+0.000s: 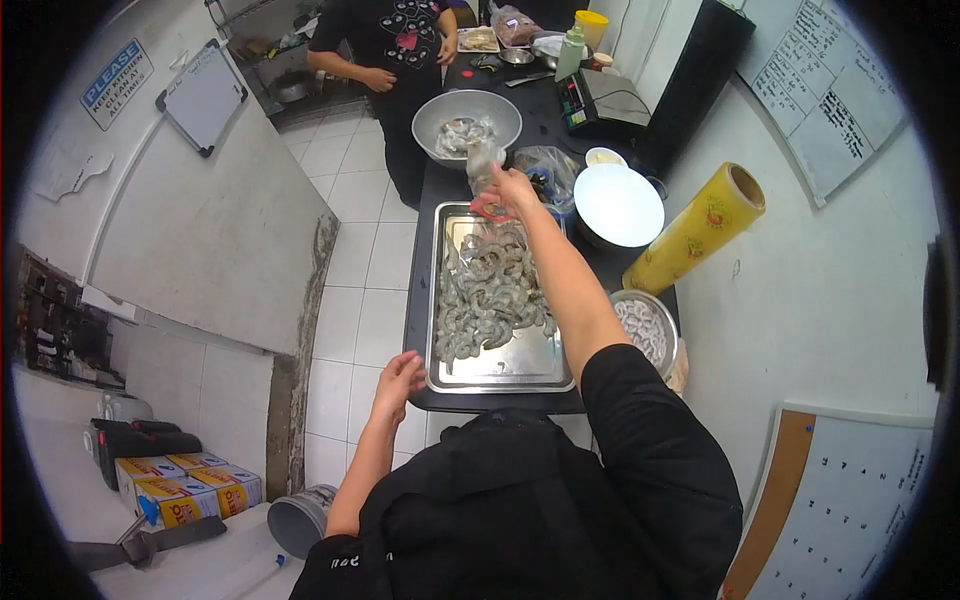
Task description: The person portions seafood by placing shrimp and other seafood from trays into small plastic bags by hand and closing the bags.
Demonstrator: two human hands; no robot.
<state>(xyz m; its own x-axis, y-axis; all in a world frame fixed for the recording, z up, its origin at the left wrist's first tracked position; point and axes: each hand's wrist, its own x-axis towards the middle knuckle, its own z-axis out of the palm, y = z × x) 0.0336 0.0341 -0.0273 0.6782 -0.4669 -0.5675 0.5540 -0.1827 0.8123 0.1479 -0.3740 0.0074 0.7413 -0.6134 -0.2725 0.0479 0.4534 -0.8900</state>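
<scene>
A steel tray [500, 376] holds a heap of grey raw shrimp [490, 290]. Past its far edge, my right hand [512, 194] is stretched forward with its fingers closed on a blurred, translucent plastic bag [484, 165]. A red patch shows below those fingers. The bag reaches to the near rim of a large metal bowl [428, 122], in which pale grey shrimp [462, 136] lie. My left hand [402, 378] is beside the tray's near left corner, fingers partly curled and apart, holding nothing visible.
Right of the tray are a white round lid [620, 205], a yellow roll of film [700, 225] and a bowl of peeled shrimp [642, 330]. A scale [600, 105] and green bottle [570, 52] stand farther back. Another person [395, 60] stands at the far left.
</scene>
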